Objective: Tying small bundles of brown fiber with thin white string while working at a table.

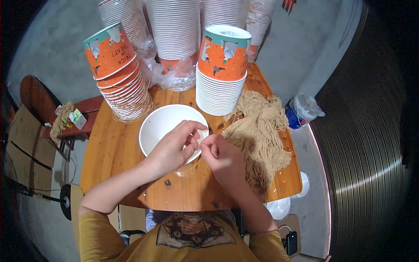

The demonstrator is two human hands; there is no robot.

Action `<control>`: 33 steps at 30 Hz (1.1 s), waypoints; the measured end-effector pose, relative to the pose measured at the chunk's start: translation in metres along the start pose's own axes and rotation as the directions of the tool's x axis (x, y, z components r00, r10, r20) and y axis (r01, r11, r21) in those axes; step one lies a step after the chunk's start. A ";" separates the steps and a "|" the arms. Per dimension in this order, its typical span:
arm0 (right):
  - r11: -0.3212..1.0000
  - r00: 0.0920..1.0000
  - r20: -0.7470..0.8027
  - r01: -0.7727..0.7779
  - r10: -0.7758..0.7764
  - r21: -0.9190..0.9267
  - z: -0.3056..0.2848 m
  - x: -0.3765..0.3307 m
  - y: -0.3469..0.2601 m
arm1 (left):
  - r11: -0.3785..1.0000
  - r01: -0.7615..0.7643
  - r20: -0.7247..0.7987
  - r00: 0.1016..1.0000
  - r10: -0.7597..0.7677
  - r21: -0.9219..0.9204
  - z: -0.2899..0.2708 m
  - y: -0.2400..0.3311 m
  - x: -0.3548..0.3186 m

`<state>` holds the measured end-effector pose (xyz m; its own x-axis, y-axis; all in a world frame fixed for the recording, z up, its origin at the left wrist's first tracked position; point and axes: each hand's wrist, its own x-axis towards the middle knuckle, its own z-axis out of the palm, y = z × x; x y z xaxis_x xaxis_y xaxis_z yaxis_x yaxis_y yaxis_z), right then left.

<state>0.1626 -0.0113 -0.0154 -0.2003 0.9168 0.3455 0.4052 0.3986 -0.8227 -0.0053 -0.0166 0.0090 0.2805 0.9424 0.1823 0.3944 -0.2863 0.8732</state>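
Note:
A white paper bucket [153, 125] stands on the table in front of me, its mouth toward me. My left hand [176, 144] reaches across the mouth, fingers curled around the right side of its rim. Just right of that rim my right hand [221, 158] is closed, thumb and index finger pinched together; anything small between them is hidden. The two hands' fingertips nearly meet. Beside my right hand lies a large heap of tan string [257, 139], cut into long strands.
Orange printed buckets [114, 54] with tan strings around them lean in a stack at the left. Another nested stack [221, 91] stands behind the bucket. Tall plastic-wrapped stacks [174, 30] line the back. A blue pail [299, 113] sits beyond the wooden table's [118, 174] right edge.

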 end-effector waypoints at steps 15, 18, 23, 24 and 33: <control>0.990 0.983 -0.126 0.140 -0.137 0.020 0.018 -0.011 0.019 | 0.877 -0.230 -0.006 0.966 0.257 0.421 0.005 0.007 -0.008; 0.996 0.993 -0.083 0.086 -0.083 0.034 0.011 -0.018 0.008 | 0.881 -0.199 -0.005 0.975 0.222 0.429 0.004 0.016 -0.015; 0.999 0.999 -0.019 0.041 -0.041 0.019 0.004 -0.021 0.005 | 0.899 -0.209 -0.013 0.973 0.231 0.384 0.000 0.014 -0.013; 0.999 0.999 -0.018 0.040 -0.040 0.020 0.003 -0.020 0.005 | 0.894 -0.220 0.003 0.971 0.237 0.390 -0.001 0.012 -0.013; 0.988 0.976 -0.154 0.148 -0.152 -0.034 0.016 -0.018 0.016 | 0.895 -0.248 0.008 0.964 0.264 0.369 -0.001 0.011 -0.011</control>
<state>0.1580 -0.0213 -0.0422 -0.1194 0.8384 0.5319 0.4015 0.5307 -0.7464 -0.0048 -0.0300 0.0169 0.3821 0.8318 0.4026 0.6067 -0.5544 0.5696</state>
